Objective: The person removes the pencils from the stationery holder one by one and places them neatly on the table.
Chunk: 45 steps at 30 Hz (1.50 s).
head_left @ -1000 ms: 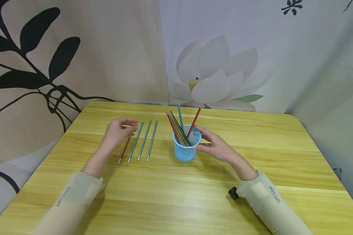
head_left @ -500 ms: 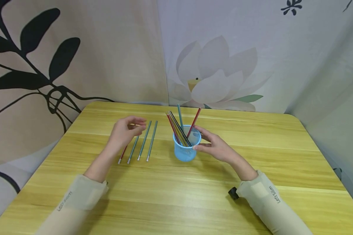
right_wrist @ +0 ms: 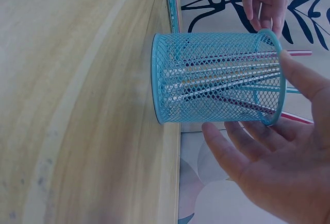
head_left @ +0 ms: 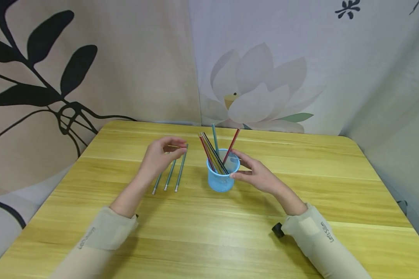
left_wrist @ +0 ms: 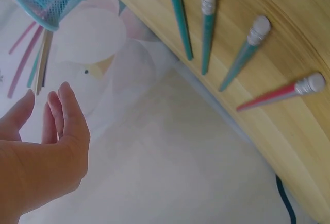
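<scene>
My left hand (head_left: 162,155) hovers over a row of pencils, its fingers loosely bent and nothing between them. Three teal pencils (head_left: 180,170) lie side by side on the wooden table. Beside them lies a red pencil (left_wrist: 273,96), hidden by my left arm in the head view. To their right stands a light blue mesh pencil cup (head_left: 220,183), upright. Several pencils lean in it, among them a red pencil (head_left: 232,142), a teal pencil (head_left: 214,138) and dark and yellowish ones. My right hand (head_left: 256,173) holds the cup near its rim, thumb in front and fingers behind.
The wooden table (head_left: 209,236) reaches back to a pale curtain (head_left: 146,66) printed with dark leaves and a lotus flower. A small black object (head_left: 277,230) shows at the right sleeve's cuff.
My left hand has moved right across the row, from near the red pencil to over the teal pencils' far ends. The right hand and the pencil cup stay in place.
</scene>
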Motion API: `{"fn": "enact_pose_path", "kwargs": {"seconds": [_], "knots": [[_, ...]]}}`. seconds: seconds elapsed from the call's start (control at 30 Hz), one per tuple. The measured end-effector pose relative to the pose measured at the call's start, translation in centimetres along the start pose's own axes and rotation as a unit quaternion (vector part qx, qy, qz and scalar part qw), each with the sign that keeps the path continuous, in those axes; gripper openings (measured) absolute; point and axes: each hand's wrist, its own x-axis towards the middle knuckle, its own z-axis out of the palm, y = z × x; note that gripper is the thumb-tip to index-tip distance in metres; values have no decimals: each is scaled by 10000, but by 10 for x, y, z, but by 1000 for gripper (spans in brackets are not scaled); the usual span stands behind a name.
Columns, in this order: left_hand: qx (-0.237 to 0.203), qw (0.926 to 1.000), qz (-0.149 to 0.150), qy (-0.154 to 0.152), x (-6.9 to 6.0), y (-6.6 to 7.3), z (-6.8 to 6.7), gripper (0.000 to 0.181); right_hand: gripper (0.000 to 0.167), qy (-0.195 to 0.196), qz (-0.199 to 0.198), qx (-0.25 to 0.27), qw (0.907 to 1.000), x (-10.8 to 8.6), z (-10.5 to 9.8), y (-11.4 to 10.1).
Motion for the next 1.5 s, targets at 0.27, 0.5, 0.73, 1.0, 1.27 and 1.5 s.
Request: {"fn": "enact_pose_path", "kwargs": {"seconds": [0.27, 0.5, 0.73, 1.0, 1.27, 1.5], "knots": [[-214, 9996, 191, 7, 1, 4, 13, 31, 75, 22, 17, 0, 10000, -1, 0, 0], [-466, 9986, 250, -22, 3, 4, 24, 31, 75, 28, 10, -27, 10000, 0, 1, 1], [-951, 9949, 319, -111, 4, 3, 35, 32, 75, 16, 9, 8, 10000, 0, 1, 1], [-954, 9950, 227, -196, 7, 2, 46, 30, 75, 22, 5, 6, 10000, 0, 1, 0], [-848, 9959, 57, -293, 9, 1, 53, 26, 75, 34, -21, 22, 10000, 0, 1, 1], [-708, 9968, -82, -351, 8, 0, 56, 22, 74, 49, -7, 7, 10000, -1, 1, 1]]}}
